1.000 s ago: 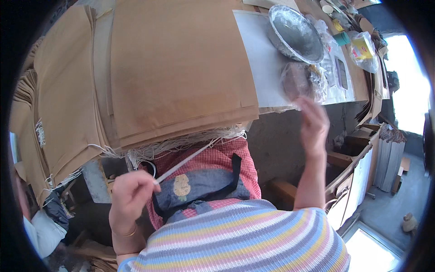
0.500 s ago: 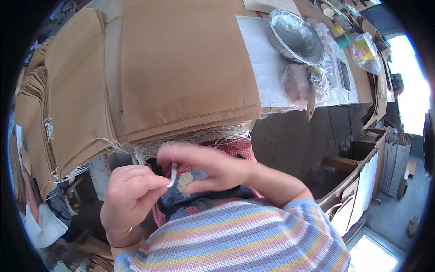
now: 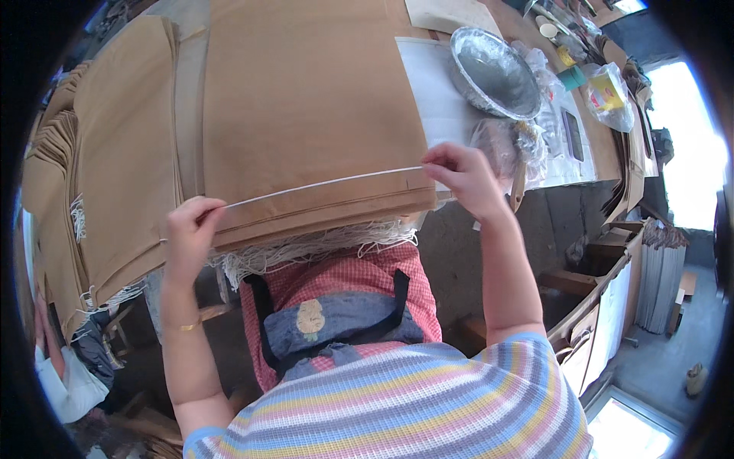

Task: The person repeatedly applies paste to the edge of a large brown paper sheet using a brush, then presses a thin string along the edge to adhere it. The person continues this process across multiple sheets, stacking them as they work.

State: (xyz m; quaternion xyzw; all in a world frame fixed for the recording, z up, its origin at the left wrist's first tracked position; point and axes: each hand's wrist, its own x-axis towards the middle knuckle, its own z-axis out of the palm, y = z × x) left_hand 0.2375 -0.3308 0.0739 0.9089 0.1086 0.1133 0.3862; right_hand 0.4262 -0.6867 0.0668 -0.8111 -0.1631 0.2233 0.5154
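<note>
Head view: white cord (image 3: 321, 183) now stretched taut between both hands.
Left hand (image 3: 187, 229) and right hand (image 3: 459, 176) each pinch an end; half a second ago they were together. Cord spans the brown paper bag stack (image 3: 306, 115).

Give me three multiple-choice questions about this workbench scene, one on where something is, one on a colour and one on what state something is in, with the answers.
1. Where is the metal bowl?
A. right of the brown paper stack
B. on the floor
C. on the person's lap

2. What colour is the cord?
A. black
B. white
C. green

3. How is the cord held?
A. coiled in one fist
B. lying loose, untouched
C. stretched straight between both hands

Answers: 1 A, the bowl sits on the white sheet at the stack's right. 2 B, it shows pale white against the brown paper. 3 C, the left hand pinches one end and the right hand the other, with the cord taut between them.
</note>
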